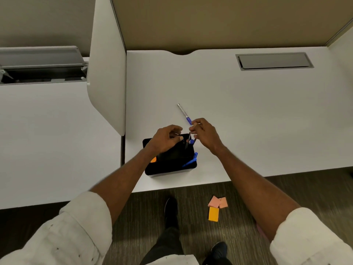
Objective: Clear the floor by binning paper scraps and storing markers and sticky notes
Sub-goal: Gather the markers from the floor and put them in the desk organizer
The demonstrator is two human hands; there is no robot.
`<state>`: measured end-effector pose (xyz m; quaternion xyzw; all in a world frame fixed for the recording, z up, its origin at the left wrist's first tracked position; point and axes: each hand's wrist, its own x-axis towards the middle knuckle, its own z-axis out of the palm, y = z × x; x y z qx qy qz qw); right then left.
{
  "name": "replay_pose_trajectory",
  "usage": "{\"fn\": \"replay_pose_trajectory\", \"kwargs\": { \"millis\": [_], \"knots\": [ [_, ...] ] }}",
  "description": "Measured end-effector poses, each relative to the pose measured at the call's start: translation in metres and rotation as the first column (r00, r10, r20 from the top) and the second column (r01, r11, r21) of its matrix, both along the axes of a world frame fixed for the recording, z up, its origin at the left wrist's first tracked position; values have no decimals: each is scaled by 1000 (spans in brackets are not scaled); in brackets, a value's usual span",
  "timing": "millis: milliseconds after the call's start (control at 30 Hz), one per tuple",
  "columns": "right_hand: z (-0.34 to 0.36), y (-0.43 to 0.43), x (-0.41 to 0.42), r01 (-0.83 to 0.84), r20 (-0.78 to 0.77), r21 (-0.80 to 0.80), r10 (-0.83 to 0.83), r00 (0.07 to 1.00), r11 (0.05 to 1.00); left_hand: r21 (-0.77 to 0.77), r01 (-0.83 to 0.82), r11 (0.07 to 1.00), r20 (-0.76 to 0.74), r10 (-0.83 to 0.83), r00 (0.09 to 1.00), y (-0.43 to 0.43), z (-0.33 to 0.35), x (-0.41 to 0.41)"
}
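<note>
At the far left stands a second table [47, 131] with an open cable tray [42, 62] at its back. A white divider [107, 73] separates it from the table [248, 111] I work at.

My left hand [166, 139] hovers over the black box [170, 170], which sits near the table's front edge. Its fingers are curled and the thumb points towards my other hand. I cannot tell whether this grip has hold of anything. Under that wrist an orange note [153, 160] shows inside the box, at its left side.

Just right of the thumb hang the markers [191, 141], thin and dark, one with a blue end. They point steeply down into the box's far right part. My right hand [205, 134] holds them from above, its grip closed to a pinch on their upper ends between fingertips and thumb. The two hands are close together, almost touching.

In the box's near right corner lean two blue markers [191, 160], their tops over the rim. Beyond my right hand a lone marker [184, 113] lies flat on the table, grey with a blue end, slanting away to the left.

Down on the floor [145, 217], between my shoe [171, 209] and my right forearm, lie the sticky notes [216, 206]: pink ones overlapping, an orange one touching them on the near side.

At the table's far right a grey hatch [274, 61] lies closed.
</note>
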<state>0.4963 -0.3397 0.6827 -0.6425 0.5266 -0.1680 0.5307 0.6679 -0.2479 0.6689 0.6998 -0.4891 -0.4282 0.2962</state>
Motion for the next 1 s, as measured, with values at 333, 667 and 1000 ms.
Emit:
{"fn": "replay_pose_trajectory", "kwargs": {
  "millis": [333, 667, 1000],
  "knots": [
    [-54, -83, 15, -149, -365, -243, 52, 930, 959, -87, -89, 992, -33, 86, 996, -3, -14, 15],
    [-105, -122, 9, -397, -607, -320, 135, 783, 860, -156, -28, 987, -36, 22, 999, -39, -21, 11],
    [-127, -158, -11, -190, -473, -529, -101, 875, 827, -59, 302, 951, 348, -264, 900, -179, -58, 7]
  ]
}}
